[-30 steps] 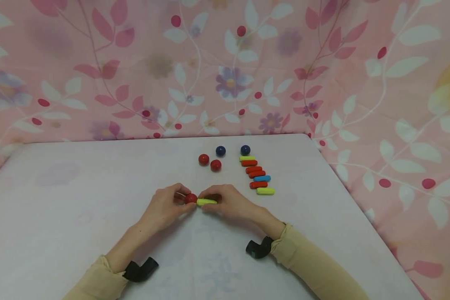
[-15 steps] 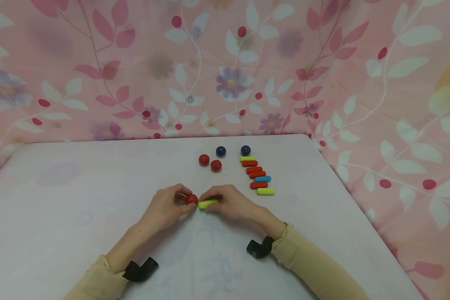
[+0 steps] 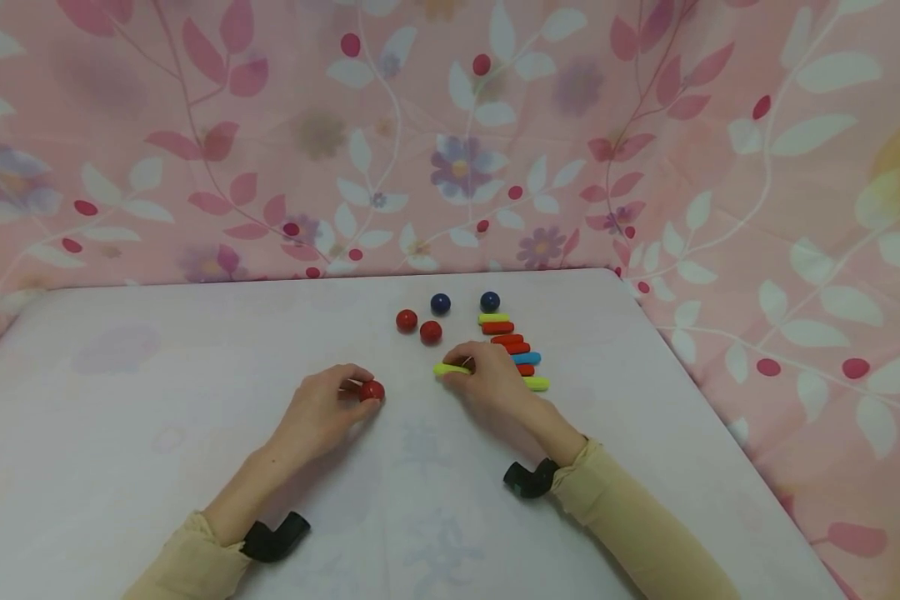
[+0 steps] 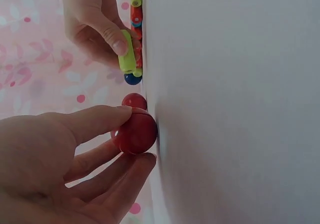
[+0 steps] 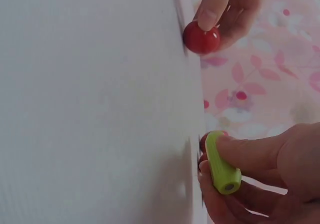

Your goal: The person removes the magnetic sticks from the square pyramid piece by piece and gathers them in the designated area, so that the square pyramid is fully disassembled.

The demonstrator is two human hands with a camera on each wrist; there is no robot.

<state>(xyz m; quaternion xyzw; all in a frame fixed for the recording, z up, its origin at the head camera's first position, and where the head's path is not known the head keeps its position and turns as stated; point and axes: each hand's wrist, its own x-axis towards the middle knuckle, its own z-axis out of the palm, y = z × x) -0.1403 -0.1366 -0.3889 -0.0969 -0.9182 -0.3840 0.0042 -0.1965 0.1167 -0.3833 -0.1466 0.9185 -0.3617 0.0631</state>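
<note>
My left hand [image 3: 326, 410] pinches a glossy red ball [image 3: 372, 391] between thumb and fingers, low at the white tabletop. In the left wrist view the thumb lies along the near side of that red ball [image 4: 136, 134]. Off to its right, my right hand [image 3: 491, 379] holds a short yellow-green rod [image 3: 450, 369] between thumb and fingers. The right wrist view shows a grey disc set in the end of this rod [image 5: 222, 163]. Rod and ball are apart. Part of the rod is hidden by the right fingers.
Behind the hands lie two more red balls [image 3: 431, 332] and a dark blue ball [image 3: 440, 303]. Another dark blue ball [image 3: 490, 302] heads a slanted row of red, blue and yellow-green rods [image 3: 498, 328], partly covered by my right hand. A pink floral cloth [image 3: 307, 150] hangs behind the table.
My right hand has drawn the yellow-green rod away from the red ball, up and to the right towards the row. The left hand, still holding the ball, has shifted slightly left.
</note>
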